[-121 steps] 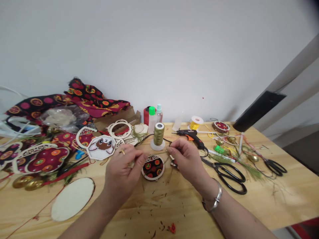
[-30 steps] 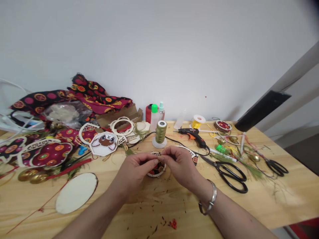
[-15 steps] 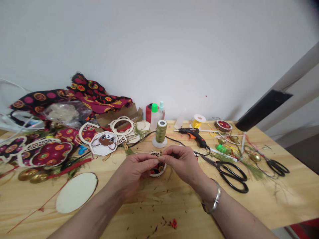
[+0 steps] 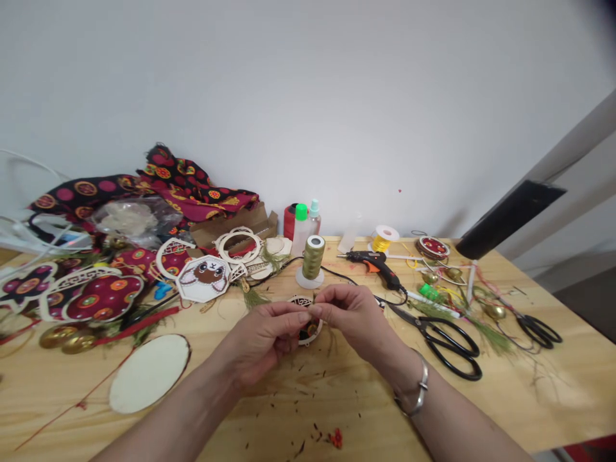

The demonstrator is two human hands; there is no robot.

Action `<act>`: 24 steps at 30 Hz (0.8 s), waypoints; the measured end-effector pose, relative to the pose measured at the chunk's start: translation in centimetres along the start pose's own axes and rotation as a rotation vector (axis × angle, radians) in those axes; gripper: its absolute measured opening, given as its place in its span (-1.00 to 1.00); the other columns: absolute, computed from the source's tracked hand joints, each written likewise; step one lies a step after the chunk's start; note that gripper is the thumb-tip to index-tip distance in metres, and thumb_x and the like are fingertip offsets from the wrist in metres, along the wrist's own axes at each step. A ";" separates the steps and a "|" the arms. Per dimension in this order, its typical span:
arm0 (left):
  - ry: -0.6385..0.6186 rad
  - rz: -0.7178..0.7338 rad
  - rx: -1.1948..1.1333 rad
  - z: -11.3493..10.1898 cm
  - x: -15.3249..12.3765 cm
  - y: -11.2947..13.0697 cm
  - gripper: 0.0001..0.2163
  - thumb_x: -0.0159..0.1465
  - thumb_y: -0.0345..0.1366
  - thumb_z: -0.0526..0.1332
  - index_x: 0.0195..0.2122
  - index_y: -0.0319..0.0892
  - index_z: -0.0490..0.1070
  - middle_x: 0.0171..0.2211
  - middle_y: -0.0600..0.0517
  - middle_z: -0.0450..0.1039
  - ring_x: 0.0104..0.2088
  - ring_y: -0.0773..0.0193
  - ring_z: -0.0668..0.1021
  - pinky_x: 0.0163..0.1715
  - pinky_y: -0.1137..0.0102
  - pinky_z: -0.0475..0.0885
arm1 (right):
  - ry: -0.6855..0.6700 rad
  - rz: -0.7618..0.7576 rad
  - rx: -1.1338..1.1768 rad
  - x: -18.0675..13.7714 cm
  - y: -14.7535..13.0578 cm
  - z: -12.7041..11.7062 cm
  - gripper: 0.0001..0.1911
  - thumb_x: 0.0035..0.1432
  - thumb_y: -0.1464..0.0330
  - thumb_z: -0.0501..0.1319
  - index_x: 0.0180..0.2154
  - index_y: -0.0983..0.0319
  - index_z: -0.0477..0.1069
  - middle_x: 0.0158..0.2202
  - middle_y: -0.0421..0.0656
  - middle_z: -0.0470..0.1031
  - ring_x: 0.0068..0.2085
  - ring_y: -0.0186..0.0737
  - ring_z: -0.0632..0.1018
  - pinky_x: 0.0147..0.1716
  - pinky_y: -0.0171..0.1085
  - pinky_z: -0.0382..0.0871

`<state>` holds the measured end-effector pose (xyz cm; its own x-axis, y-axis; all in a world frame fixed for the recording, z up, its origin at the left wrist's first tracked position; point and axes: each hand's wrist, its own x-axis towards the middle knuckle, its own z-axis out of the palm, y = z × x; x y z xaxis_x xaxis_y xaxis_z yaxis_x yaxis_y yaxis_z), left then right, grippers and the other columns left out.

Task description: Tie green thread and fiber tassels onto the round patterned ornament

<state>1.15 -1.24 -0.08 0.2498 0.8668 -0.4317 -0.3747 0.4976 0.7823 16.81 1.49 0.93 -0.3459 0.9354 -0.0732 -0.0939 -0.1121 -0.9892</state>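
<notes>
My left hand (image 4: 264,337) and my right hand (image 4: 355,321) meet at the middle of the table, each closed in a pinch with thumb and forefinger tips almost touching. Whatever lies between the fingertips is too small to make out. Just behind and below the fingers is a small round ornament (image 4: 309,335) with a pale cut-out rim and dark patterned cloth, partly hidden by my hands. A spool of olive-green thread (image 4: 314,260) stands upright a little farther back. Dark scraps and a small red-orange cloth piece (image 4: 336,438) lie on the table in front.
To the right lie a glue gun (image 4: 373,262), large black-handled scissors (image 4: 447,343) and a smaller pair (image 4: 539,330). At left are cloth-covered ornaments (image 4: 103,296), a sheep-face octagon (image 4: 205,279) and a white oval (image 4: 150,373). Bottles (image 4: 301,234) stand by the wall.
The view has shifted slightly, so the table things sit a little lower and to the right. My hands keep their pinch, with the fingertips moved only slightly.
</notes>
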 end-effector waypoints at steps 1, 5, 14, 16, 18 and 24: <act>-0.004 0.002 0.000 0.0 -0.1 0.0 -0.86 -0.07 -0.35 0.39 -0.47 -0.29 0.56 -0.56 0.02 0.46 -0.55 0.43 0.39 -0.52 0.51 0.25 | -0.009 0.002 0.000 0.0 0.0 0.0 -0.86 -0.17 0.38 0.34 -0.56 0.31 0.41 -0.59 -0.29 0.39 -0.55 -0.46 0.34 -0.51 -0.40 0.23; 0.012 0.012 0.031 0.2 -0.4 0.3 -0.88 -0.07 -0.36 0.38 -0.48 -0.28 0.56 -0.53 -0.02 0.49 -0.53 0.39 0.43 -0.55 0.50 0.24 | -0.037 0.022 -0.004 -0.2 -0.4 -0.1 -0.85 -0.15 0.37 0.33 -0.55 0.31 0.42 -0.63 -0.33 0.32 -0.58 -0.49 0.29 -0.53 -0.41 0.21; 0.031 0.048 0.045 0.5 -0.2 0.2 -0.90 -0.05 -0.37 0.36 -0.50 -0.28 0.55 -0.50 -0.05 0.53 -0.48 0.30 0.49 -0.48 0.44 0.32 | -0.016 0.052 -0.039 0.1 0.0 0.1 -0.81 -0.17 0.34 0.33 -0.53 0.32 0.39 -0.60 -0.29 0.36 -0.59 -0.50 0.27 -0.59 -0.43 0.15; 0.028 0.056 0.033 0.4 -0.2 0.2 -0.90 -0.03 -0.37 0.35 -0.48 -0.29 0.56 -0.48 -0.05 0.54 -0.47 0.32 0.49 -0.45 0.46 0.34 | -0.021 0.035 -0.053 0.2 0.0 0.1 -0.81 -0.13 0.32 0.31 -0.51 0.31 0.40 -0.60 -0.29 0.34 -0.60 -0.49 0.25 -0.59 -0.43 0.14; 0.036 0.063 0.021 0.4 -0.2 0.3 -0.90 -0.02 -0.38 0.35 -0.46 -0.29 0.56 -0.48 -0.03 0.55 -0.49 0.36 0.48 -0.46 0.50 0.33 | -0.043 0.003 -0.103 0.2 -0.1 -0.1 -0.79 -0.02 0.27 0.25 -0.51 0.31 0.40 -0.61 -0.29 0.32 -0.60 -0.48 0.24 -0.57 -0.42 0.16; 0.169 0.110 -0.008 0.4 -0.1 0.7 -0.91 -0.11 -0.37 0.40 -0.56 -0.24 0.55 -0.61 0.06 0.53 -0.60 0.43 0.45 -0.57 0.56 0.30 | -0.080 -0.089 -0.490 0.1 -0.5 -1.0 -0.74 0.10 0.25 0.15 -0.48 0.29 0.46 -0.57 -0.25 0.38 -0.51 -0.40 0.32 -0.49 -0.39 0.19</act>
<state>1.20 -0.97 0.65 0.0538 0.9091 -0.4132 -0.3991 0.3989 0.8256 17.78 1.99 1.27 -0.4283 0.9036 0.0052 0.3165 0.1554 -0.9358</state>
